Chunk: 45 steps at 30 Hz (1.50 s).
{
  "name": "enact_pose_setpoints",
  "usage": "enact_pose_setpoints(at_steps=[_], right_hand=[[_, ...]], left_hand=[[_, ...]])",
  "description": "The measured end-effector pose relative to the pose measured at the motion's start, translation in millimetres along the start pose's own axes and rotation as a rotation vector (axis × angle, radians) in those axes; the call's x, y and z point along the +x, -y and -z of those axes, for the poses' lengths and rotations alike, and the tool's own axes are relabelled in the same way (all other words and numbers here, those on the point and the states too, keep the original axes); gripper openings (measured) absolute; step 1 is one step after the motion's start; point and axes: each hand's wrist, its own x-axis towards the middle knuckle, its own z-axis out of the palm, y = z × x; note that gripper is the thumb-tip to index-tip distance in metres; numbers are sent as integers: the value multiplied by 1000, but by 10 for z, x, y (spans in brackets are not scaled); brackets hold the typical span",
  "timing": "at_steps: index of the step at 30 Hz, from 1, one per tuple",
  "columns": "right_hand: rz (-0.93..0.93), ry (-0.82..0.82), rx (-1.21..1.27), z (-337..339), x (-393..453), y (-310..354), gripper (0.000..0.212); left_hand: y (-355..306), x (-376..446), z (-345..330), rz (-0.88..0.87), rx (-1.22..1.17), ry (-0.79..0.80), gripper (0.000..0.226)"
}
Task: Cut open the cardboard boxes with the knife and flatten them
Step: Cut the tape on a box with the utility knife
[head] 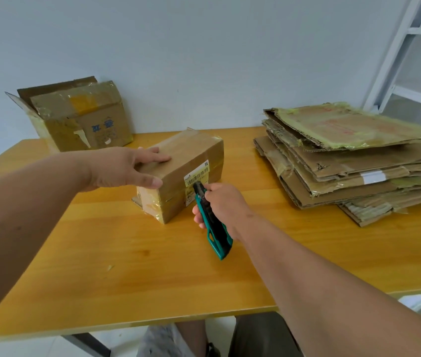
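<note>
Yellow table (116,266): taped brown box (191,163) under flat left hand (121,167), right hand (223,207) clenched round teal knife (213,222).

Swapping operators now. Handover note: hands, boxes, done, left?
Left hand rests fingers straight on top of the small taped box at table centre, steadying it.
Right hand grips the teal utility knife, tip at the box's labelled side.
Done: stack of flattened cardboard at right.
Left: cut and flatten this box, still sealed, then the opened box at back left.
</note>
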Motion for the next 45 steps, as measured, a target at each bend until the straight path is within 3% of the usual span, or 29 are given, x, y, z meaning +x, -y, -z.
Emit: enact_pose_setpoints(at_steps=[2, 7, 11, 24, 36, 40, 43, 45], right_hand=[[-3, 15, 23, 1, -16, -17, 27], [-5, 98, 17, -23, -66, -67, 29], [-1, 184, -25, -131, -117, -115, 41], [94, 194, -122, -69, -204, -195, 43], [53, 175, -121, 54, -267, -153, 40], [30, 171, -146, 143, -323, -155, 40], [20, 249, -229, 161, -422, -148, 40], [66, 219, -176, 185, -445, -159, 38]], left_hand=[[11, -9, -30, -5, 33, -45, 75], [-38, -46, -104, -15, 93, -101, 73], [-61, -66, -141, -23, 117, -126, 74], [-113, -72, -237, 23, 274, -205, 67], [-336, -63, -340, 96, 521, -315, 76], [-385, -39, -370, 172, 528, -339, 92], [-459, 18, -458, 259, 552, -417, 90], [-490, 59, -463, 275, 574, -408, 89]])
